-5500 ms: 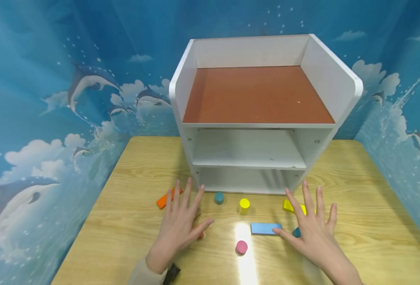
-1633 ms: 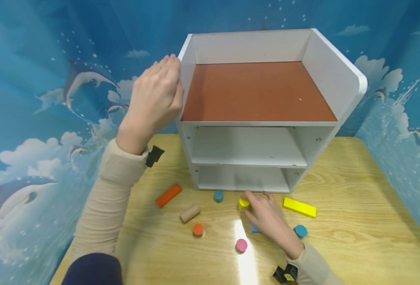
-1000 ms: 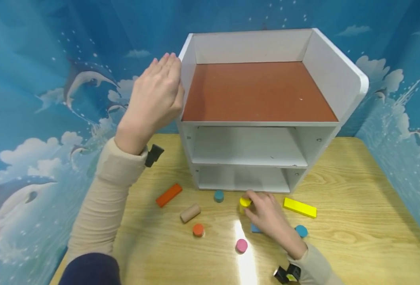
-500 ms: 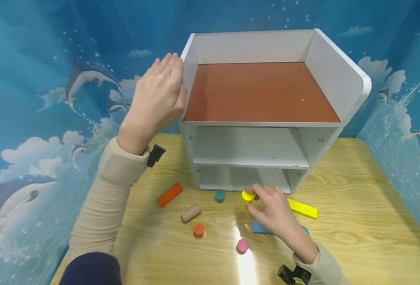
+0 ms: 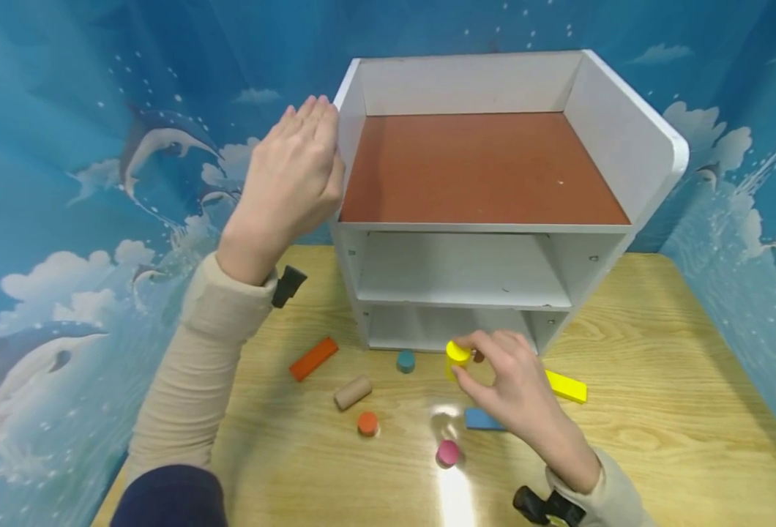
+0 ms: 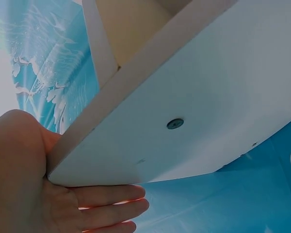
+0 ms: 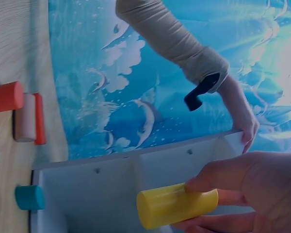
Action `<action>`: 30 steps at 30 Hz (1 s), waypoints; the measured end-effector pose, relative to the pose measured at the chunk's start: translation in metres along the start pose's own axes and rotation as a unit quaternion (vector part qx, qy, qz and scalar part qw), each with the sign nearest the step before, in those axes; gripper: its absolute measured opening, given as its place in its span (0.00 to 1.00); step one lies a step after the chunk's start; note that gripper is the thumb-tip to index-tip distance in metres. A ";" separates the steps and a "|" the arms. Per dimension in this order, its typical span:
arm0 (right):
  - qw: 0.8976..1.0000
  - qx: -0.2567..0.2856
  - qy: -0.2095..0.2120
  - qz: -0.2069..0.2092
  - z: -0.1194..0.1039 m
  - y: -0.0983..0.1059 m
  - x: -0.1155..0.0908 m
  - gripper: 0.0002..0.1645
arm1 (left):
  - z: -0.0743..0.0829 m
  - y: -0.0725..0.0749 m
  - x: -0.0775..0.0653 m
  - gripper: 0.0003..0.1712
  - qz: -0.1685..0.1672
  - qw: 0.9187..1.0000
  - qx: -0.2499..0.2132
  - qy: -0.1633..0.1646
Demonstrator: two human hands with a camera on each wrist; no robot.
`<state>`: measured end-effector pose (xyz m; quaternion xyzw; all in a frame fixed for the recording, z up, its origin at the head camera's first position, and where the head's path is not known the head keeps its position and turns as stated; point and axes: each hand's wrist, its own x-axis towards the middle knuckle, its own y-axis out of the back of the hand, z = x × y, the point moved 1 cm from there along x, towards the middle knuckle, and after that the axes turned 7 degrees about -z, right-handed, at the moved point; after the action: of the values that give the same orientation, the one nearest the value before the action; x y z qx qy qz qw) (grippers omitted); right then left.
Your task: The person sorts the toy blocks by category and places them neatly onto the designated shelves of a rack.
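My right hand (image 5: 515, 384) pinches a yellow cylinder block (image 5: 457, 354) between thumb and fingers, held above the table before the shelf's bottom opening. In the right wrist view the cylinder (image 7: 169, 206) lies sideways in the fingers, clear of the tabletop. My left hand (image 5: 289, 176) holds the left side panel of a white shelf unit (image 5: 483, 229) near its upper front. The left wrist view shows the panel (image 6: 150, 116) between the thumb, mostly hidden behind it, and straight fingers (image 6: 111, 211). A blue flat block (image 5: 483, 419) is partly under the right hand.
On the wooden table (image 5: 658, 351) lie an orange bar (image 5: 313, 359), a tan cylinder (image 5: 353, 393), and teal (image 5: 405, 361), orange-red (image 5: 367, 424) and pink (image 5: 448, 453) short cylinders. A yellow bar (image 5: 567, 386) is partly behind the right hand. Ocean-print curtains (image 5: 65, 183) surround the table.
My right hand has closed on the yellow cylinder, raised it off the table and drawn slightly right. Its arm now covers the blue short cylinder. My left hand has stayed on the side panel.
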<state>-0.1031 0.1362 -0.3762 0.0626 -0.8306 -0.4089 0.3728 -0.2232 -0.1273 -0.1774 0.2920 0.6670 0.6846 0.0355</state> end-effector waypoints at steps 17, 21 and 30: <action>0.997 0.041 0.035 0.054 -0.022 0.024 0.029 0.17 | 0.002 -0.001 -0.002 0.32 0.013 1.000 -0.008 0.010; 0.994 0.054 0.055 0.079 -0.027 0.032 0.039 0.16 | 0.003 -0.001 -0.001 0.32 0.011 1.000 -0.007 0.013; 0.989 0.073 0.080 0.101 -0.038 0.056 0.062 0.17 | 0.003 -0.001 -0.001 0.32 0.013 1.000 -0.009 0.013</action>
<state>-0.1111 0.1234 -0.2858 0.0382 -0.8279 -0.3012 0.4716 -0.2216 -0.1251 -0.1792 0.2908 0.6576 0.6946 0.0206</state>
